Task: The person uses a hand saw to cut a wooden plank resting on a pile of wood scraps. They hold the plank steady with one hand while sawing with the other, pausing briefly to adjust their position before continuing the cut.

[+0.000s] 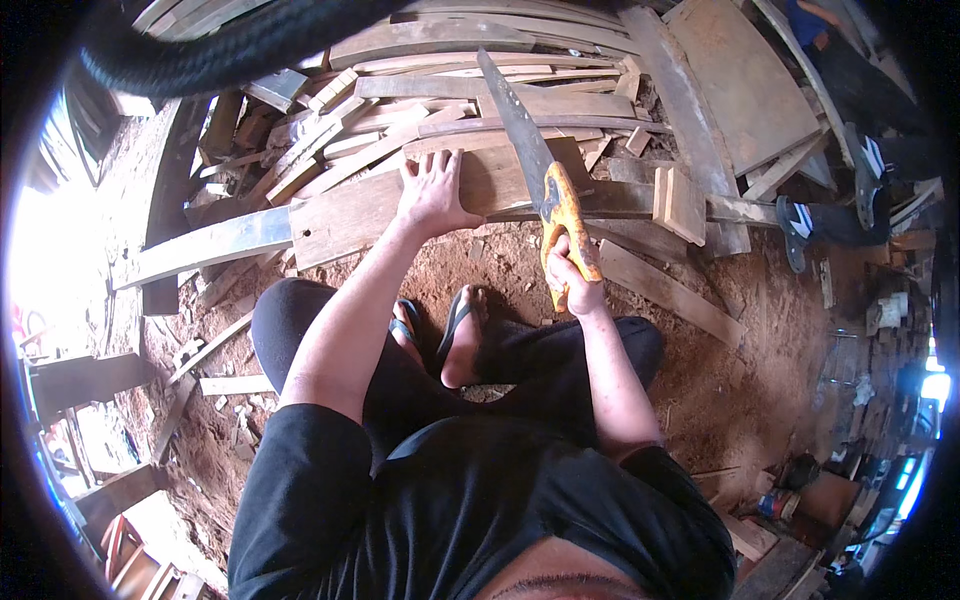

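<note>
My left hand [432, 195] presses on a wide wooden plank [340, 222] lying crosswise in front of me, its fingers spread over the surface. My right hand [573, 272] grips the yellow handle of a handsaw [560, 225]. The saw's long metal blade [515, 110] points up and away from me, over the plank toward the wood pile behind it. A short block of light wood [679, 205] sits to the right on a long board.
A heap of loose boards [500, 20] fills the back. Another person's legs in dark trousers and shoes [795, 225] are at the upper right. My sandalled feet [462, 340] rest on dirt ground [720, 390] strewn with scraps. A dark braided hose or strap [180, 65] crosses the top left.
</note>
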`<state>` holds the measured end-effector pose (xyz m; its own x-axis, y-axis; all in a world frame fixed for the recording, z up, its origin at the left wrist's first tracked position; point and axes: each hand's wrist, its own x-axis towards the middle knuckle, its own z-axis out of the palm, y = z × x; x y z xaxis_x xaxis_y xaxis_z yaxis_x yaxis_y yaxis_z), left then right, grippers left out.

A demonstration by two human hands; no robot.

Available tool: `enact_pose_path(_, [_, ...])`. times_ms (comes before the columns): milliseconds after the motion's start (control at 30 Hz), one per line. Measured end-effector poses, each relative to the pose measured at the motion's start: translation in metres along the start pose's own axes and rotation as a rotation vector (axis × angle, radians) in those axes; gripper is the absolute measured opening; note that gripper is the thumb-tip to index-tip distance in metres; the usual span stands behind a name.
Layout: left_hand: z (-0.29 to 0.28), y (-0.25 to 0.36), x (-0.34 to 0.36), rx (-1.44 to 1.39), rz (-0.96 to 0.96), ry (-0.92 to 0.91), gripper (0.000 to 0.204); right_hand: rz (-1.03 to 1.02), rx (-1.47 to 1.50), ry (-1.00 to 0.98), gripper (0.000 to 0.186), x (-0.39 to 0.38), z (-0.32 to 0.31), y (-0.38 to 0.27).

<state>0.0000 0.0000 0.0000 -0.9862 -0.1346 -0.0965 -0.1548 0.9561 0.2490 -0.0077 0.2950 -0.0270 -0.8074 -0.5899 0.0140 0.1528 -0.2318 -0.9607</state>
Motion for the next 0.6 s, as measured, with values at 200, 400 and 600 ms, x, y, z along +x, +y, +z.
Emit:
enact_pose_path(200, [0.007, -0.006, 0.013, -0.017, 0.035, 0.069, 0.134, 0.073, 0.116, 0.028, 0.015, 0.037, 0.0, -0.007])
enact_pose_path(400, [0.013, 0.001, 0.011, 0.031, -0.008, 0.11, 0.138, 0.071, 0.044, 0.06, 0.015, 0.041, 0.0, 0.003])
enact_pose_path(600, [0.006, 0.006, 0.016, 0.009, -0.045, 0.022, 0.141, -0.123, -0.118, 0.053, 0.016, 0.016, -0.001, 0.021])
